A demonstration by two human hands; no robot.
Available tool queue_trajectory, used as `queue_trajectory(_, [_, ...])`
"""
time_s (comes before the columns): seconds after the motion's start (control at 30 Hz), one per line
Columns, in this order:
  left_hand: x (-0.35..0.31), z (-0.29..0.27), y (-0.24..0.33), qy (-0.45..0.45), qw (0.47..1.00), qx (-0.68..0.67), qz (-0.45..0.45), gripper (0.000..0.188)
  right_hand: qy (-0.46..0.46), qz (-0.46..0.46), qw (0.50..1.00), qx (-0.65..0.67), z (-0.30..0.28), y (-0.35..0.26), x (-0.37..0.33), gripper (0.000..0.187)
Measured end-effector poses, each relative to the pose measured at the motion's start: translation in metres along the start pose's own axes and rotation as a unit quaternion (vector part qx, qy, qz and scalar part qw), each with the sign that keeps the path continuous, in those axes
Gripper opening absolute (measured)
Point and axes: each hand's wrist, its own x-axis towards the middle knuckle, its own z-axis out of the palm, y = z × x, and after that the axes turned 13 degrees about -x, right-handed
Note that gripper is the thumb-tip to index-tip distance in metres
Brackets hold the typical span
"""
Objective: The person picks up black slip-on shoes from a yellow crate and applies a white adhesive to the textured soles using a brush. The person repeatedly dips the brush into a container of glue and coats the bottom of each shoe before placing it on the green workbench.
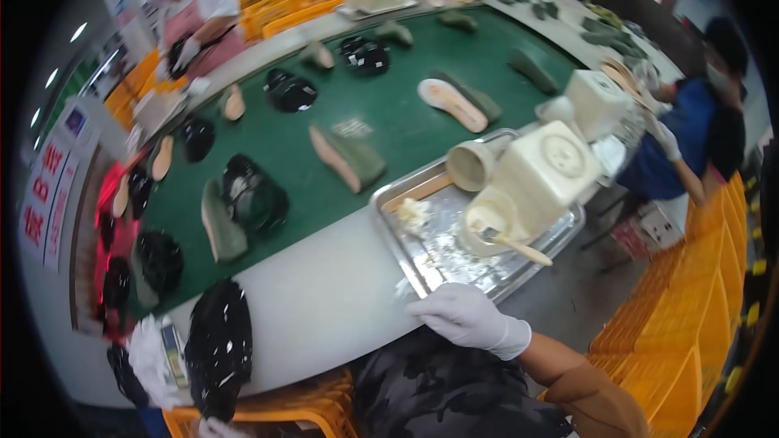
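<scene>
At the lower left edge my left hand (217, 429), in a white glove, is closed on the lower end of a black shoe upper (219, 345) that looks wrapped in shiny plastic. Its fingers are partly cut off by the picture's edge. My right hand (464, 318), also gloved in white, hovers by the near corner of a metal tray (395, 255) with its fingers bent together and nothing visible in them. On the tray lie a large cream-white jug (560, 164), a beige cup (471, 167), and a brush (523, 251) resting in a cut-open container (479, 223).
A green conveyor belt (389, 97) carries several black wrapped uppers and green shoe lasts (223, 227) with pale insoles. White cloth (150, 361) lies left of my upper. Yellow crates (657, 357) stand at right. A co-worker (690, 130) works at right, another (195, 16) across the belt.
</scene>
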Motion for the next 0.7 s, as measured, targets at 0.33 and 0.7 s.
queue_trajectory(0.33, [0.052, 0.051, 0.01, 0.016, 0.952, -0.048, 0.303, 0.018, 0.131, 0.102, 0.985, -0.045, -0.027, 0.0, -0.037, 0.021])
queue_trajectory(0.7, [0.061, 0.066, 0.072, 0.059, 0.972, -0.107, 0.199, 0.025, 0.22, 0.359, 0.906, 0.042, -0.029, -0.004, -0.074, 0.013])
